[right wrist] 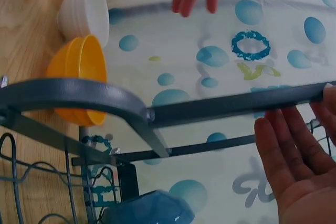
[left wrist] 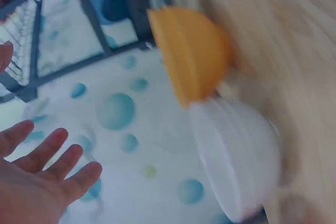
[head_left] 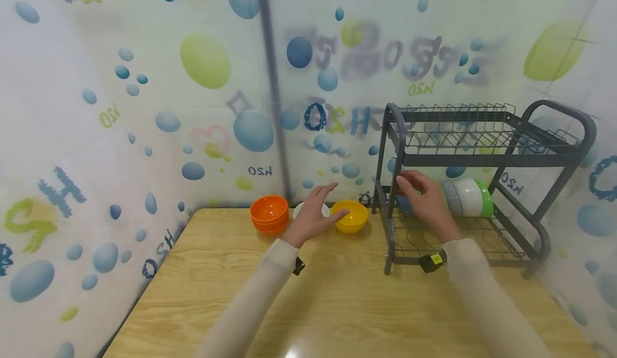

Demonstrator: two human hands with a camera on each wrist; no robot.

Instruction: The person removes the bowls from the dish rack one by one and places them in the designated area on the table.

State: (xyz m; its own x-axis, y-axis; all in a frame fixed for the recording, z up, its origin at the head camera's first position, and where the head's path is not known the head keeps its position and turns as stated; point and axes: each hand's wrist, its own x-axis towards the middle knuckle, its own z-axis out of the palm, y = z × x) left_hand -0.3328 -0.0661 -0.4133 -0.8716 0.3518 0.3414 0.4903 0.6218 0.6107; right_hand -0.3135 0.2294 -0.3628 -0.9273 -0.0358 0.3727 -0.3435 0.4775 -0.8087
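Clearly, in the head view the left hand (head_left: 310, 219) was over the white bowls (head_left: 325, 210), its fingers extended and its grip released, with nothing held. Partly hidden by it, those bowls stood between the orange bowls (head_left: 270, 216) and the yellow bowls (head_left: 352, 218), in a row at the back of the table (head_left: 347, 304), before a printed sheet (head_left: 130, 154). The right hand (head_left: 426, 202) was at the rack (head_left: 487, 160), pinching its left front post. The rack stood right of the bowls; on its lower shelf, dishes (head_left: 467, 197) lay on their sides, one with a green rim.

From the left wrist, blurred, the left hand showed with fingers spread, apart from the bowls. The yellow bowls stood right beside the white ones, and the rack rose behind.

From the right wrist, the post ran between the right hand's thumb and its fingers; how firmly they pressed, I could not tell. A blue dish (right wrist: 152, 211) lay within the rack, and the yellow, white and orange bowls were lined up beyond it.
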